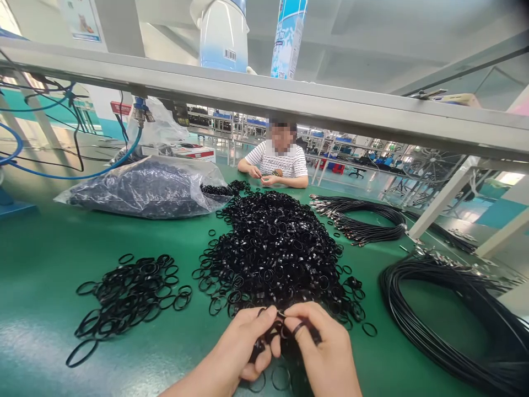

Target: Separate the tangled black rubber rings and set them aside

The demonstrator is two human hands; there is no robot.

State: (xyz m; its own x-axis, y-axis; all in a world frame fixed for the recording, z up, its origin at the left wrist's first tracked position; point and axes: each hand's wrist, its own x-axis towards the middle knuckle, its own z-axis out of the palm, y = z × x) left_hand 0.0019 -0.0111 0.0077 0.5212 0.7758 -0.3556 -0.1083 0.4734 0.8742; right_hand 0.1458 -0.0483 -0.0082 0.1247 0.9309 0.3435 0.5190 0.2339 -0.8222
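Both hands meet at the near edge of a large pile of black rings (276, 248) on the green table. My left hand (252, 342) is closed around several black rings, its thumb and forefinger pinched near my right fingertips. My right hand (324, 342) is also closed, gripping a black ring (298, 328) between thumb and fingers. Below the hands, a few loose rings (281, 377) lie on the table. A smaller group of black rings (132, 295) is spread out to the left.
A clear plastic bag (152, 190) full of dark rings lies back left. Coiled black cables (397, 309) occupy the right side, with another cable bundle (372, 218) behind. A metal shelf beam (264, 94) crosses overhead. Opposite sits a person (285, 162) handling something small.
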